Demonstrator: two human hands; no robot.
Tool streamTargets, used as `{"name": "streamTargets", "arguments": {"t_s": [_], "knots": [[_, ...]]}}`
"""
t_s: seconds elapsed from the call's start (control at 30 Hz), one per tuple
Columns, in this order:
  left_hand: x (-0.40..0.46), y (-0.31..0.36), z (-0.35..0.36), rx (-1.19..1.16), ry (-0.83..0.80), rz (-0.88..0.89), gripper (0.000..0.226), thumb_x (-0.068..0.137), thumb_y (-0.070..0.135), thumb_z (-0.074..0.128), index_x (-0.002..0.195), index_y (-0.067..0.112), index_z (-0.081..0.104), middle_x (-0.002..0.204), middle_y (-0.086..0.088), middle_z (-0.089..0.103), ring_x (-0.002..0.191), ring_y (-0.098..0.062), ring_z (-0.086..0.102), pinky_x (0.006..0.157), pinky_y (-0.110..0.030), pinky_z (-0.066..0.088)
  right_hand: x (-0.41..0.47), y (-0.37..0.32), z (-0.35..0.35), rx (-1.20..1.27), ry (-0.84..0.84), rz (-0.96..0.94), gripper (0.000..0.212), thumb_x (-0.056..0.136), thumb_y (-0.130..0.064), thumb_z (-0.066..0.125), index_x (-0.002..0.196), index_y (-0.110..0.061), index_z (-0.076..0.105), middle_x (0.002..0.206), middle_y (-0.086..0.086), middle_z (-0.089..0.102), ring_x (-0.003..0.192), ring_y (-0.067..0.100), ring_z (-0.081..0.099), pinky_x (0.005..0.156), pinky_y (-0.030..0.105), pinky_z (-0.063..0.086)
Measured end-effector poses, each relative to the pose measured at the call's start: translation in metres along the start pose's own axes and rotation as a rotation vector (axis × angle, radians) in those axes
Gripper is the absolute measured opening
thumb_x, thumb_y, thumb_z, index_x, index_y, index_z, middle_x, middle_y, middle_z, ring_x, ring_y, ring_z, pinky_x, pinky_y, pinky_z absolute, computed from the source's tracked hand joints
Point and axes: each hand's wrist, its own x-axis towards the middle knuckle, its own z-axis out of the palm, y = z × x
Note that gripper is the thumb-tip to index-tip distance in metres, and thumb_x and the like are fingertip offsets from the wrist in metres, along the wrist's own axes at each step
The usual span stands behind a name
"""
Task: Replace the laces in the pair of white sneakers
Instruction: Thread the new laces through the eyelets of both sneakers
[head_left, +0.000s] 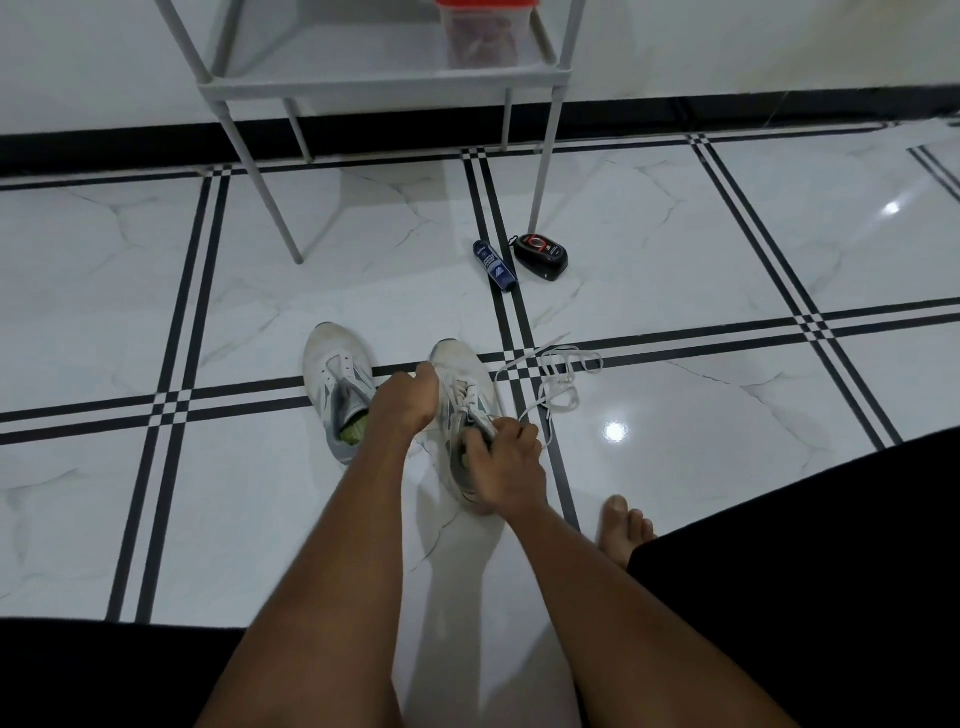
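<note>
Two white sneakers stand on the tiled floor. The left sneaker (337, 379) stands by itself, toe pointing away, its opening showing a green insole. My right hand (506, 467) grips the heel end of the right sneaker (457, 374). My left hand (405, 397) is curled against that shoe's left side near the lace area; what its fingers pinch is hidden. A loose white lace (558, 374) lies in loops on the floor just right of the right sneaker.
A blue tube (494, 265) and a black shoe-polish sponge case (541, 256) lie beyond the shoes. A grey metal rack (384, 78) holding a red-lidded jar (483, 31) stands against the wall. My bare foot (623, 525) rests at the right.
</note>
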Motion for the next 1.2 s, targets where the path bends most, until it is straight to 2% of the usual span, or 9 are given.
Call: {"name": "streamTargets", "arguments": {"t_s": [0.1,0.2,0.4,0.5,0.6,0.77,0.93,1.07,1.2], "knots": [[0.0,0.007,-0.002,0.103,-0.096,0.054,0.041,0.108,0.004,0.024,0.138,-0.009,0.048,0.144,-0.034,0.049,0.13,-0.048,0.052,0.105,-0.051,0.048,0.003,0.0,-0.014,-0.013,0.108,-0.056,0.05,0.1,-0.053,0.054,0.128,-0.011,0.056,0.125,0.011,0.05,0.11,0.035,0.058,0.086,0.046,0.055],[0.006,0.008,-0.005,0.188,-0.183,0.176,0.031,0.106,0.005,0.038,0.124,-0.005,0.062,0.133,-0.026,0.061,0.12,-0.041,0.06,0.097,-0.043,0.051,0.007,0.0,-0.021,-0.127,0.187,-0.228,0.045,0.096,-0.047,0.06,0.127,-0.015,0.058,0.123,0.008,0.052,0.102,0.03,0.061,0.079,0.045,0.057],[0.006,0.026,0.003,0.115,-0.056,0.392,0.014,0.095,0.013,0.072,0.105,0.01,0.081,0.109,-0.007,0.077,0.1,-0.021,0.069,0.082,-0.025,0.046,0.023,-0.001,-0.027,-0.288,0.166,-0.407,0.028,0.103,-0.039,0.054,0.11,-0.021,0.074,0.108,0.0,0.062,0.096,0.024,0.062,0.076,0.044,0.056],[-0.001,0.022,0.022,0.205,-0.017,0.417,0.01,0.09,0.017,0.075,0.098,0.017,0.08,0.103,-0.007,0.076,0.097,-0.025,0.07,0.083,-0.033,0.055,0.028,0.001,-0.026,-0.198,0.121,-0.349,0.026,0.104,-0.036,0.054,0.102,-0.02,0.074,0.097,-0.002,0.065,0.087,0.021,0.064,0.072,0.041,0.056],[-0.007,0.005,0.04,0.253,-0.018,0.388,0.009,0.091,0.018,0.067,0.092,0.018,0.076,0.097,-0.007,0.072,0.085,-0.025,0.064,0.073,-0.032,0.047,0.036,0.001,-0.031,0.059,0.074,-0.13,0.025,0.1,-0.036,0.057,0.093,-0.022,0.078,0.087,-0.006,0.072,0.08,0.015,0.066,0.069,0.033,0.052],[-0.005,-0.013,0.057,0.152,-0.05,0.409,0.014,0.091,0.017,0.067,0.091,0.017,0.08,0.092,-0.006,0.076,0.089,-0.026,0.069,0.079,-0.038,0.056,0.049,0.008,-0.032,0.386,-0.047,0.201,0.025,0.083,-0.028,0.06,0.083,-0.007,0.074,0.066,0.008,0.064,0.061,0.018,0.053,0.062,0.031,0.043],[-0.001,-0.016,0.062,0.112,-0.041,0.405,0.015,0.091,0.02,0.068,0.09,0.014,0.082,0.093,-0.007,0.077,0.09,-0.026,0.07,0.082,-0.038,0.057,0.058,0.018,-0.02,0.51,-0.091,0.25,0.028,0.073,-0.027,0.058,0.081,-0.004,0.073,0.065,0.005,0.061,0.067,0.015,0.054,0.065,0.037,0.049],[0.001,-0.013,0.061,0.158,-0.064,0.4,0.017,0.091,0.018,0.066,0.089,0.012,0.081,0.09,-0.008,0.076,0.087,-0.027,0.069,0.074,-0.031,0.051,0.055,0.016,-0.023,0.586,-0.107,0.265,0.024,0.074,-0.022,0.061,0.083,-0.007,0.077,0.082,0.021,0.072,0.073,0.017,0.058,0.068,0.036,0.05],[0.0,0.004,0.058,0.257,-0.1,0.382,0.011,0.089,0.014,0.066,0.092,0.008,0.075,0.093,-0.014,0.071,0.087,-0.031,0.068,0.07,-0.032,0.05,0.053,0.015,-0.027,0.582,-0.103,0.236,0.02,0.086,-0.018,0.065,0.076,-0.019,0.082,0.078,0.003,0.077,0.078,0.017,0.067,0.073,0.041,0.06]]}}
